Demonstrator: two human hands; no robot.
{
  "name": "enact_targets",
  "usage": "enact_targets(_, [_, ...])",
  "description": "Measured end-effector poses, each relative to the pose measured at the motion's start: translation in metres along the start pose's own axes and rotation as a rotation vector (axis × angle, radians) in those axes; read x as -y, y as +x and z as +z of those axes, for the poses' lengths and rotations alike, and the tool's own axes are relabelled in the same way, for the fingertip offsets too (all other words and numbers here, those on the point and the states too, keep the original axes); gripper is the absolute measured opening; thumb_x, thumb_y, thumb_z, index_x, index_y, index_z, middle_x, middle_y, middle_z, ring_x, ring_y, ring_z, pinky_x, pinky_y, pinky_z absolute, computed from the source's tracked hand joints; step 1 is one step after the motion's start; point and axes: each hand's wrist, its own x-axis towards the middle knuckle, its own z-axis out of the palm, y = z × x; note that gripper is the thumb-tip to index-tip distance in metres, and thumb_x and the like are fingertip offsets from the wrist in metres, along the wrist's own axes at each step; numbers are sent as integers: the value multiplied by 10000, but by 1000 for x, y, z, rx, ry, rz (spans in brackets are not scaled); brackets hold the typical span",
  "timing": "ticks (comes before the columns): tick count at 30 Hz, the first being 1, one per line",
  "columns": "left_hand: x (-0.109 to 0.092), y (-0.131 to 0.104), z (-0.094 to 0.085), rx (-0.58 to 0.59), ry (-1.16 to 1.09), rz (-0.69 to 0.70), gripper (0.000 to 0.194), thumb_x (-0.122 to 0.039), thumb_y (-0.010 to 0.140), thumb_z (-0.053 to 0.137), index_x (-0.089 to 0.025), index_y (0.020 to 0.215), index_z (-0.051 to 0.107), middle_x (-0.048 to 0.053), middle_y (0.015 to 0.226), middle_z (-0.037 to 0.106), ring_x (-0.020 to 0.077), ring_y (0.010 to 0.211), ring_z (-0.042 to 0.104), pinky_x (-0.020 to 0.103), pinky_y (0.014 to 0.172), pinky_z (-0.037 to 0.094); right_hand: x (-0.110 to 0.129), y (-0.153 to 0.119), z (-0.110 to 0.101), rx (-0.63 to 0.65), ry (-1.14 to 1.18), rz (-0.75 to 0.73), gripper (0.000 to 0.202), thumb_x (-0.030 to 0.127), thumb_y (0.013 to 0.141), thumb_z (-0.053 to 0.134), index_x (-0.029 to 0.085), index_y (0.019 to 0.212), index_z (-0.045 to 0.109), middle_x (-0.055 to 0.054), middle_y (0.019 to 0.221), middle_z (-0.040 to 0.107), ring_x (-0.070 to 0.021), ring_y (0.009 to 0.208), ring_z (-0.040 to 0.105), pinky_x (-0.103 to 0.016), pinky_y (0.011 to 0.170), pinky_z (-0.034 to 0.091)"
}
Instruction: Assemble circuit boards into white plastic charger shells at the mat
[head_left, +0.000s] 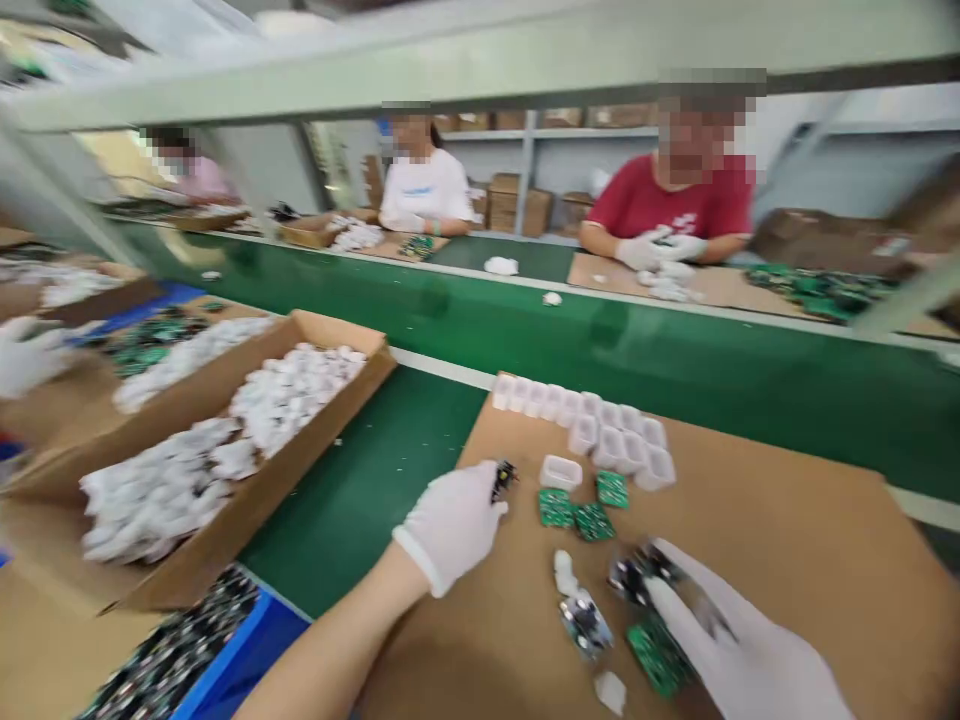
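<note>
My left hand (456, 520), in a white glove, pinches a small black component (504, 480) above the cardboard sheet's left part. At the lower right my gloved right hand (720, 620) is closed around dark, blurred parts (634, 572); a metal tool seems to lie along its fingers. A green circuit board (658, 655) is just below those fingers. Several green boards (592, 521) lie between the hands, beside an open white case (561, 472). Closer to me are a shiny dark assembly (585, 622) and small white pieces (610, 691). Rows of white cases (611, 445) stand behind.
A long carton (330, 415) of white parts lies left, with a blue bin (255, 650) of dark parts below it. Beyond the cardboard (795, 500) runs a green belt (435, 310). People sit across it; a co-worker's gloved hand (34, 355) shows far left.
</note>
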Motion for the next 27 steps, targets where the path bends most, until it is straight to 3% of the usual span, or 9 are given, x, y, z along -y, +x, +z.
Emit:
enact_targets(5, [-20,-4,-24,223,-385,173,153,-273,876,522,-257,1012,589,-49,816,633,147,704,588,228,652,448,-3,-5,0,172,232,233,366,466,858,544,257,1107,713,21,675,610,-139,583,566,-214,586,499])
enact_targets(8, [-41,-9,-14,402,-581,238,144,-237,816,586,-237,958,612,-52,852,631,145,756,574,218,689,442,9,0,0,342,399,187,393,323,821,561,218,1181,679,54,566,498,-126,538,514,-204,539,447])
enact_targets(11, [-52,-11,6,493,-600,270,195,-253,838,576,-235,1027,621,-35,861,655,163,760,587,256,758,461,21,1,-3,511,640,189,301,232,808,557,204,1078,687,55,611,543,-118,538,567,-204,559,468])
enact_targets(13, [-52,-12,15,541,-617,264,355,-281,825,617,-254,1178,592,-17,921,675,188,825,608,292,828,469,24,-1,-5,532,715,207,142,233,818,573,182,878,691,29,669,602,-119,546,593,-209,565,483])
enact_targets(16, [-48,-11,17,629,-744,215,664,-372,794,676,-259,1399,427,37,1075,653,218,936,607,327,861,484,21,-7,-5,508,752,91,141,289,798,667,162,745,696,-19,691,656,-144,602,614,-214,572,492])
enact_targets(20, [-42,-9,14,807,-872,323,455,-488,935,450,-209,1282,544,86,1177,625,227,1092,578,353,965,449,14,-15,-8,516,938,-85,355,510,814,679,164,819,756,-39,604,638,-157,537,586,-254,543,498])
enact_targets(23, [-43,-8,17,1041,-811,209,357,-494,902,507,-163,949,634,49,863,668,199,801,658,292,717,515,7,-14,-16,533,906,-65,398,546,822,669,180,945,764,-51,701,658,-159,578,585,-271,594,512])
enact_targets(25, [-46,-9,20,1041,-796,57,327,-483,887,510,-167,839,577,-1,703,602,157,569,618,236,501,452,1,-11,-22,501,804,3,502,516,814,695,214,1214,669,1,661,590,-127,530,497,-243,540,467])
enact_targets(27, [-50,-11,21,931,-778,6,276,-438,891,481,-178,817,534,-25,701,566,131,508,596,206,435,390,-6,-7,-26,447,806,51,693,551,833,650,237,1423,466,66,575,442,-109,488,367,-225,492,394])
